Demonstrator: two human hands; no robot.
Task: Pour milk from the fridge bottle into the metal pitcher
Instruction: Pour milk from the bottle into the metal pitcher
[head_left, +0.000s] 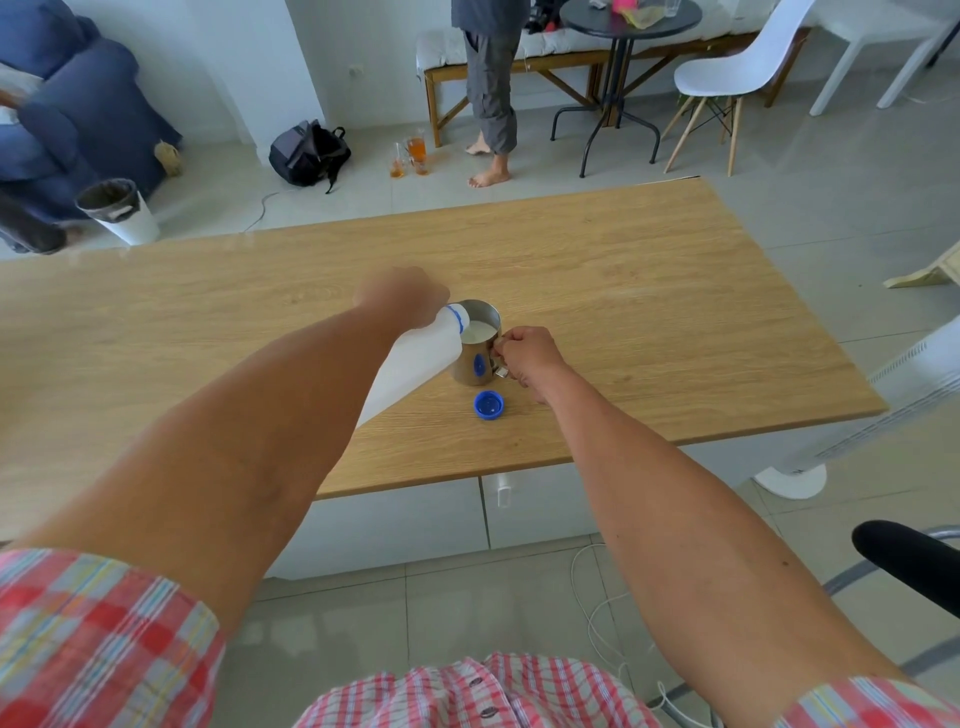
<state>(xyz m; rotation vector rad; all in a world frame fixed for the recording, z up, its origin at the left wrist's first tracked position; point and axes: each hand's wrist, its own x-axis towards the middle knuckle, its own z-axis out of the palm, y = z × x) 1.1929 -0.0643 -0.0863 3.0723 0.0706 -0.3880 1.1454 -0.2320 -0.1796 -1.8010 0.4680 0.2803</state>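
Milk already shows white inside the metal pitcher (476, 343), standing toward the table's (649, 291) near edge. Left hand (402, 296) wraps the tilted plastic bottle (415, 364) high up, its mouth over the rim; right hand (527, 358) pinches the pitcher's handle. Blue cap (488, 405) lies just beside. Bottle likely light, slightly squashy; pitcher stiff, smooth, best steadied by that handle

Bottle (415, 364) left of pitcher (475, 345) — cap (488, 405) in front.
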